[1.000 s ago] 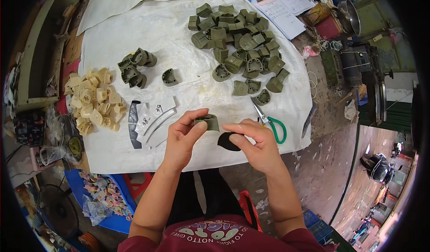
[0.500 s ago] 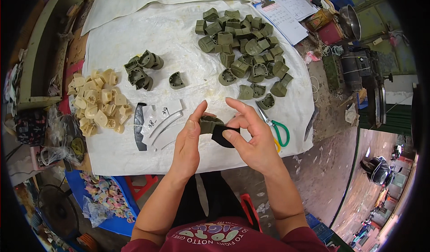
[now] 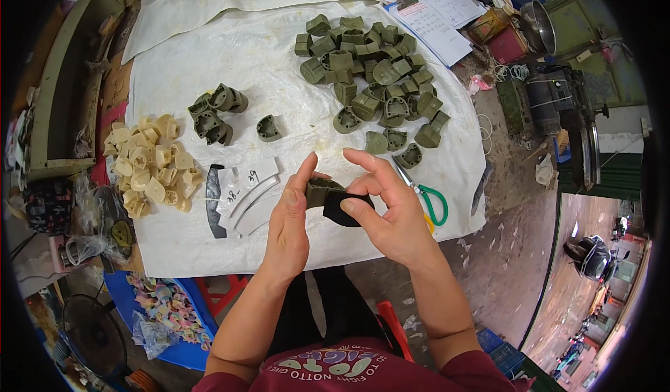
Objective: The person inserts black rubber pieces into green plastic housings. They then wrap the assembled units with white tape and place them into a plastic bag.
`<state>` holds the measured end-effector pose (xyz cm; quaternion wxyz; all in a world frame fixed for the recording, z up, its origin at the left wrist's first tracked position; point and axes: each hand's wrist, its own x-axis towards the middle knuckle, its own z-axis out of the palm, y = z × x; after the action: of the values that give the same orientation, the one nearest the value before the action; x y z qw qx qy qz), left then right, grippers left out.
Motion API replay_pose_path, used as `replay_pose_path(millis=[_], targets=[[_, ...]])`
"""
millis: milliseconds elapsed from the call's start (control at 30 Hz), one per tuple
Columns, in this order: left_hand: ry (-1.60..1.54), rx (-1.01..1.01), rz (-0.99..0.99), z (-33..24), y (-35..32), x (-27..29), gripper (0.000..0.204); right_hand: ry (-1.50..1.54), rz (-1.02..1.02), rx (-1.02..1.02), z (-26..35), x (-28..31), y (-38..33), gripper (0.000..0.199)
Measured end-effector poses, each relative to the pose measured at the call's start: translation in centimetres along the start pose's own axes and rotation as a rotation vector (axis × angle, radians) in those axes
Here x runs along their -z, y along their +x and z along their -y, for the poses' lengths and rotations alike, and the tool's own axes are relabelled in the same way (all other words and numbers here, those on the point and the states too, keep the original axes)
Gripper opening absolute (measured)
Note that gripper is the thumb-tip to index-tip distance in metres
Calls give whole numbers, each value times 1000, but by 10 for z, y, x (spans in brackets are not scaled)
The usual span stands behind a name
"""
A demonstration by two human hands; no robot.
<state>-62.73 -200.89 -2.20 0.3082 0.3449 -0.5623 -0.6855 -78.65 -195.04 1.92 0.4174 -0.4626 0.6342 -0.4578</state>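
Observation:
An olive-green shoe heel [image 3: 317, 194] is held between my two hands over the near edge of the table. The fingers and thumb of my left hand [image 3: 287, 233] close on its left side. In my right hand [image 3: 395, 226] a black flat piece [image 3: 342, 214] with a curved edge is pinched under the thumb, against the heel's right side. Fingers cover part of both, so I cannot tell whether the black piece is fixed to the heel. Just left of my hands lie paper pattern strips [image 3: 250, 195] and a dark curved strip [image 3: 215, 200].
Many olive heels [image 3: 366, 106] are heaped at the far right, a smaller cluster [image 3: 212, 128] at left with a single heel [image 3: 268, 128] beside it. Beige heels [image 3: 153, 156] pile at the left edge. Green-handled scissors [image 3: 434, 204] lie right of my hands, a clipboard [image 3: 431, 33] beyond.
The whole view has shifted slightly, the table's things moving a little left. My hands keep the same hold, and the black piece is tilted a little differently.

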Motion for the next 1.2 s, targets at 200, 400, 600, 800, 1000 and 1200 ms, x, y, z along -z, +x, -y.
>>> replay_pose_path(millis=[200,400,600,800,1000,1200], targets=[[26,-65,9,-6,-2,-1,59,-8,-8,7,4,0,-1,54],[132,-50,-36,-2,-4,-3,58,-60,-34,9,2,-4,-4,52],[-91,-70,-190,-5,-3,-4,73,-390,-367,266,-19,-15,-31,50],[-65,-105,-115,-13,-10,-18,76,1102,7,-321,-66,-52,-66,54],[-38,-209,-90,-10,-20,-22,73,1149,-164,-80,-61,-44,-40,40],[134,-267,-90,-7,-24,-26,77,1165,-172,-61,-68,-31,-37,22]])
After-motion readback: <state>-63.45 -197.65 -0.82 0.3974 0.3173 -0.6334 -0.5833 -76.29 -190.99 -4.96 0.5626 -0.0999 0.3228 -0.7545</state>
